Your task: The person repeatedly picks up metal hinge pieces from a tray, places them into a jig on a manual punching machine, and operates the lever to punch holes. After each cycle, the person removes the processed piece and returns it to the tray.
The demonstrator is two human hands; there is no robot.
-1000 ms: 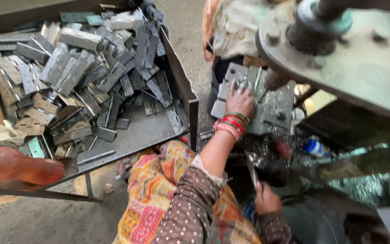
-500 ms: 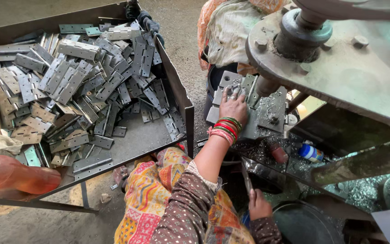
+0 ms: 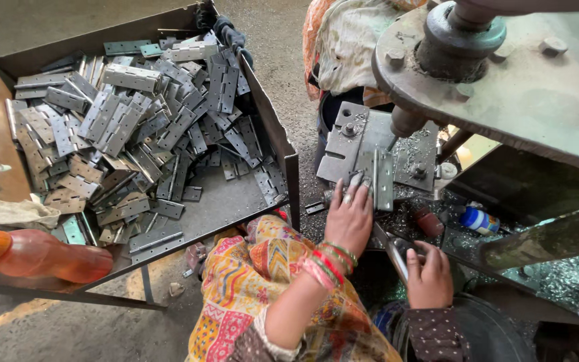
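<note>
My left hand (image 3: 350,218), with red and green bangles on the wrist, grips the near end of a grey metal hinge (image 3: 378,175). The hinge lies on the press's steel bed plate (image 3: 346,144), just under the ram (image 3: 407,122). Lower right, my right hand (image 3: 430,273) is closed around a thin metal lever (image 3: 391,255) that slants up toward the bed. A patterned yellow and orange cloth (image 3: 263,281) covers my lap.
A big sheet-metal tray (image 3: 229,201) on the left holds several loose hinges (image 3: 122,127). An orange bottle (image 3: 41,258) lies at its near corner. Metal shavings and a small blue-and-white bottle (image 3: 478,220) sit by the press. Another person's clothing (image 3: 346,47) is behind the machine.
My left hand has drawn back from the middle of the bed plate to its near edge, fingers now on the hinge. The right hand stays on the lever.
</note>
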